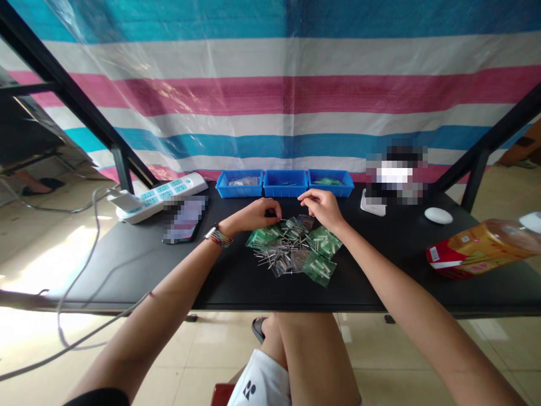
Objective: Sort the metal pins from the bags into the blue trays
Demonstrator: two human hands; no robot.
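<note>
My left hand is at the back left of a pile, its thumb and index finger closed in a pinch. Whatever is between those fingertips is too small to make out. Over the pile's back right, in front of the blue bins, my right hand has its fingers curled together; their contents are hidden. The pile mixes loose thin metal pins, green packets holding small pale rods, and clear packets. Behind it stand a left bin with clear packets, a middle bin with a few pins, and a right bin with green packets.
On the black table, a power strip and a phone lie at left. To the right are a white case, a white oval object and a large drink bottle. A striped sheet hangs behind.
</note>
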